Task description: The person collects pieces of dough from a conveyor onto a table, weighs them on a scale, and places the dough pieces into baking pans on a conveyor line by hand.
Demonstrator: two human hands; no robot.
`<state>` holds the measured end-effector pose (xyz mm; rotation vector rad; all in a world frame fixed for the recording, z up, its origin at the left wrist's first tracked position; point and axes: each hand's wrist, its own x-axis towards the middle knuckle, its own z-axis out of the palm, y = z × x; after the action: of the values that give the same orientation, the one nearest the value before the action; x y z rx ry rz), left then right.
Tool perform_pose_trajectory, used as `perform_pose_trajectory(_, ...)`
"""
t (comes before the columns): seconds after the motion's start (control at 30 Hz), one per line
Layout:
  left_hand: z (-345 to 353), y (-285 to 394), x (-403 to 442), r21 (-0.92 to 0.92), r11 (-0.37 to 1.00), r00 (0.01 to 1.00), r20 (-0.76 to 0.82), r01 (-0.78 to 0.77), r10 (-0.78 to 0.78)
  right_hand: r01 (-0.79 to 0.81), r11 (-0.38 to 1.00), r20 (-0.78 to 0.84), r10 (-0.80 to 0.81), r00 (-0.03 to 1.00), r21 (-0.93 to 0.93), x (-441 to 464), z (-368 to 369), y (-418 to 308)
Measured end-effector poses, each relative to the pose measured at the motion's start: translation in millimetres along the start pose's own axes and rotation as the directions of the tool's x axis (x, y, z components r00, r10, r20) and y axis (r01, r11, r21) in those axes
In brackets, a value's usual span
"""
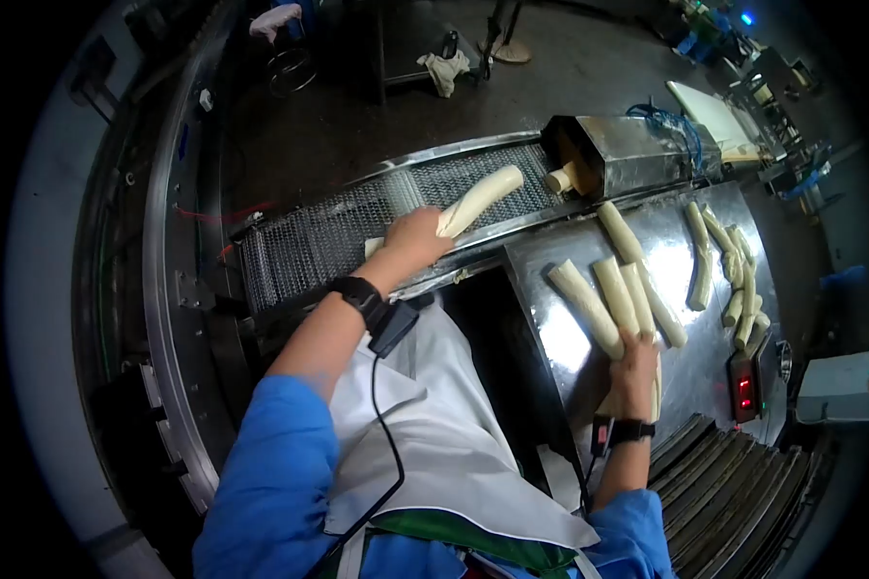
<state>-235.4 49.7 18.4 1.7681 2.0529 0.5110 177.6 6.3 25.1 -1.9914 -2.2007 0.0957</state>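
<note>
My left hand is wrapped round a long pale dough roll above the mesh conveyor. Part of the roll sticks out past each side of the hand. On the metal table, my right hand has its fingers pressed round a pale roll within a cluster of rolls. Beside that hand, another roll lies to the left. One more roll lies at the table's far edge. The palm side of my right hand is hidden.
A short roll end emerges from the metal machine housing. Several rolls lie at the metal table's right, near a red digital display. Stacked metal trays stand at lower right.
</note>
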Motion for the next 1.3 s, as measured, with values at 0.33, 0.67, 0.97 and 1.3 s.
perform_pose_trajectory(0.33,-58,26,-81,-0.623,0.780,0.929,0.317,0.052,0.192,0.409,0.675,-0.092,-0.454,0.886,0.614,7,-18,-133)
perform_pose_trajectory(0.67,-67,66,-132,-0.692,-0.429,0.805,0.410,0.580,0.428,0.043,0.445,0.094,-0.282,0.955,0.895,-15,-27,-109)
perform_pose_trajectory(0.97,-149,-160,-322,-0.697,0.717,0.534,-0.612,-0.017,-0.583,0.006,0.997,-0.276,0.015,0.961,0.077,-33,38,-6)
perform_pose_trajectory(1.3,-83,-172,-594,-0.345,0.052,-0.222,-0.705,0.937,-0.673,0.640,0.741,-0.377,-0.545,0.749,0.202,68,56,-213)
